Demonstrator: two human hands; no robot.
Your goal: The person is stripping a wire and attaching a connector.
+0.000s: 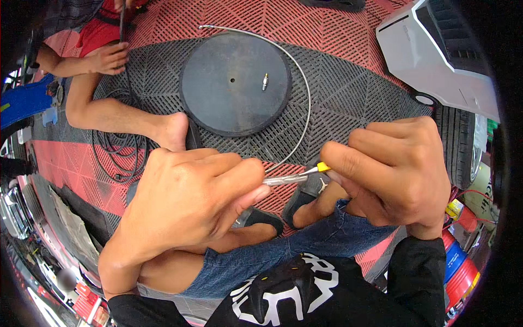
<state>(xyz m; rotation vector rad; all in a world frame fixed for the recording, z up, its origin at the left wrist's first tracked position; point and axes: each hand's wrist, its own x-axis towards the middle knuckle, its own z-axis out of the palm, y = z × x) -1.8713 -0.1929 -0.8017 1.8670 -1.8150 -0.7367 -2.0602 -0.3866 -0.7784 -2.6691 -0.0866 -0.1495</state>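
Pinched between the thumb and forefinger of my left hand (196, 196) is the end of a slim braided hose, where a clear sleeve (286, 180) sticks out to the right. My right hand (392, 171) grips a small tool with a yellow part (323, 166); its thin metal tip meets the sleeve's open end. Most of the tool is hidden in my fist. From my left hand the braided hose (309, 98) curves around a round black disc (216, 94) to a metal end fitting (207, 26). A small metal fitting (265, 81) lies on the disc.
Another person's hand (110, 59) holds a dark rod or hose at upper left, their bare foot (173, 126) beside the disc. Coiled black hose (118, 159) lies on the slatted floor tiles. At right are a grey-white housing (433, 61), a tyre (455, 143) and a red-blue drum (461, 265).
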